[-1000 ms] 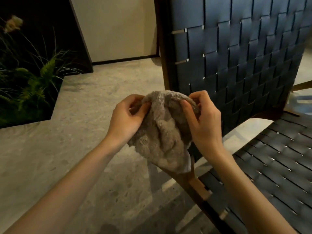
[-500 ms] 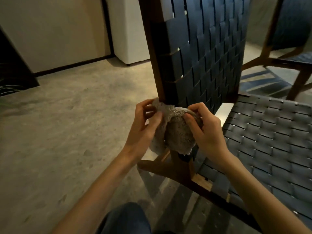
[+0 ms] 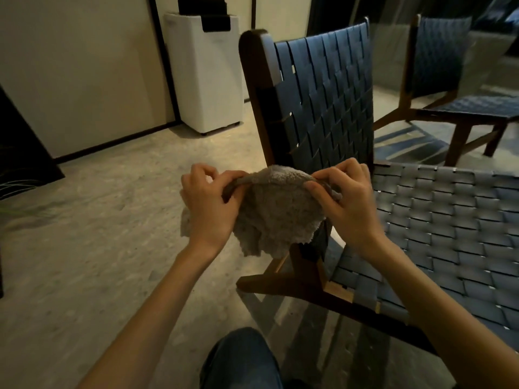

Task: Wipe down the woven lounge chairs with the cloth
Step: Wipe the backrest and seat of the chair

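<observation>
Chair backrest (image 3: pixel 325 102) ahead — seat (image 3: pixel 449 234) unobstructed.

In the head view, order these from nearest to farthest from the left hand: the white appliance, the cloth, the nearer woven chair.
1. cloth: pinched in the left hand itself.
2. nearer woven chair: just behind, to the right.
3. white appliance: far back, by the wall.

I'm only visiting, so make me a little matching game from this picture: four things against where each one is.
Things:
1 cloth
2 nearer woven chair
3 second woven chair
4 white appliance

Places:
A against the back wall
B top right, in the background
C gripped by the left hand and the right hand
D just behind both hands

Pairs: 1-C, 2-D, 3-B, 4-A
</observation>
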